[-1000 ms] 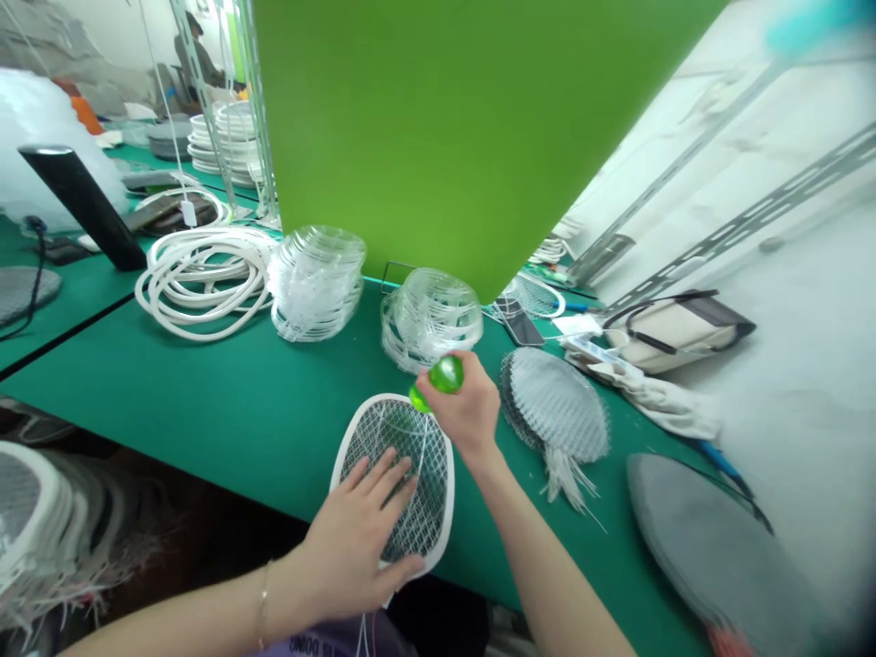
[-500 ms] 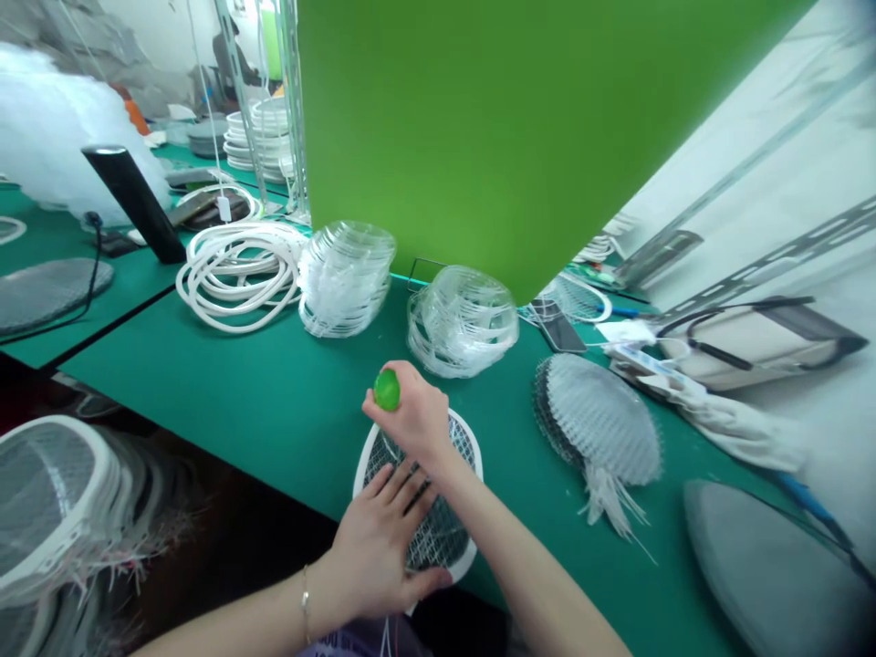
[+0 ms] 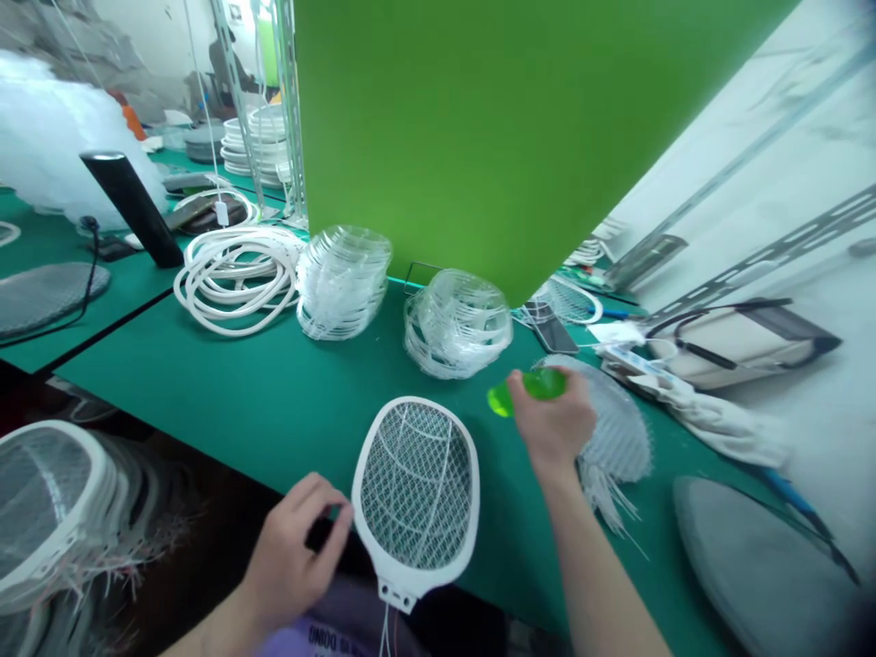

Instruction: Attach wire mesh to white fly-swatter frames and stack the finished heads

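Observation:
A white electric mosquito swatter head (image 3: 417, 484) with a metal mesh lies at the table's front edge, its neck and thin wires toward me. My left hand (image 3: 294, 547) is at its left rim, thumb and forefinger closed on the edge. To the right of the swatter head, my right hand (image 3: 554, 415) is raised over the table, wrapped round a translucent green tool handle (image 3: 540, 385). The tool's working end cannot be made out. Behind that hand lies a stack of grey mesh sheets (image 3: 620, 424), partly covered by it.
Two piles of clear plastic rings (image 3: 346, 283) and coiled white frames (image 3: 239, 278) stand along the back, before a green panel (image 3: 465, 137). A phone (image 3: 551, 327) and a bag (image 3: 739, 347) lie at right. Stacked swatter heads (image 3: 61, 511) are at lower left.
My right hand has lifted off the swatter head and swung right with the green-handled tool. My left hand has slid from flat on the mesh to the left rim.

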`<state>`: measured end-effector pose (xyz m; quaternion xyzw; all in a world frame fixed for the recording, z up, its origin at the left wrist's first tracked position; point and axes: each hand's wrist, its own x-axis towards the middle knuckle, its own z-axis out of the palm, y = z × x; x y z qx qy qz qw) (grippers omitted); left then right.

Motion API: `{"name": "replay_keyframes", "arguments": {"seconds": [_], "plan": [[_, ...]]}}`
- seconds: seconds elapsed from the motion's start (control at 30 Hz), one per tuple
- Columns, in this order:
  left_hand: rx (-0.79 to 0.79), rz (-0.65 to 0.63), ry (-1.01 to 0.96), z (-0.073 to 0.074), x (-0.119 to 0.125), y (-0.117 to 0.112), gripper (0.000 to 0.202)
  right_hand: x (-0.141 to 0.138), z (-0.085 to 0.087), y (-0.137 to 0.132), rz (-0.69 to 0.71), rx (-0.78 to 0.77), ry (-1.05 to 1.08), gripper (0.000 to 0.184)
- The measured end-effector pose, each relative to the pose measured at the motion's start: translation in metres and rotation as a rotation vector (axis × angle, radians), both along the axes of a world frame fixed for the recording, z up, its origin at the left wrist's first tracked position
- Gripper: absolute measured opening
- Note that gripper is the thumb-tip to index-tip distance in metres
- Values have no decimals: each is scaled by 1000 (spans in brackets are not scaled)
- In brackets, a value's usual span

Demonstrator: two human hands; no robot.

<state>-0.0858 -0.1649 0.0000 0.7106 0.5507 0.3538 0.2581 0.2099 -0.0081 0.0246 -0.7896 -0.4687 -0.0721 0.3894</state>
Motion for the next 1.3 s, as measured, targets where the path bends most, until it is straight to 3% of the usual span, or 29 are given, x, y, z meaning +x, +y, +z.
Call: {"name": "replay_keyframes", "arguments": {"seconds": [0.07, 0.13, 0.27, 0.37, 0.47, 0.53, 0.6, 0.67, 0.77, 0.87, 0.97, 1.1, 1.17, 1.3], "plan": [[-233, 70, -30, 3, -14, -2, 45, 23, -12, 18, -44, -130, -12, 51], [-496, 64, -58, 2, -19, -4, 55, 31, -19, 26, 1, -216, -19, 53], [-848, -12, -210, -12, -10, -13, 62, 18, -9, 5, 43, -198, -110, 71], [-940, 4, -412, -27, 6, -19, 61, 4, -11, -35, 96, -184, -74, 65], [-986, 103, -623, -41, 22, -20, 66, -10, -37, -71, 340, -335, 81, 60], [-1002, 140, -688, -47, 32, -21, 69, -17, -59, -86, 436, -336, 154, 60], [-992, 160, -719, -46, 37, -23, 69, -22, -75, -95, 464, -279, 214, 59], [-938, 161, -764, -37, 37, -27, 67, -25, -80, -100, 475, -258, 294, 58], [-771, 49, -737, -10, 23, -34, 50, -26, -66, -109, 430, -236, 395, 57], [-523, -69, -416, 18, 0, -36, 34, -26, -33, -122, 442, 0, 325, 66], [-369, -174, -140, 40, -20, -31, 32, -27, 8, -132, 677, 219, 34, 67], [-344, -327, -7, 58, -33, -19, 30, -29, 49, -133, 990, 158, -243, 36], [-308, -338, -2, 62, -34, -14, 23, -31, 57, -131, 1106, 108, -224, 20], [-210, -318, -73, 61, -33, -10, 47, -35, 49, -134, 1171, 92, -110, 13]]}}
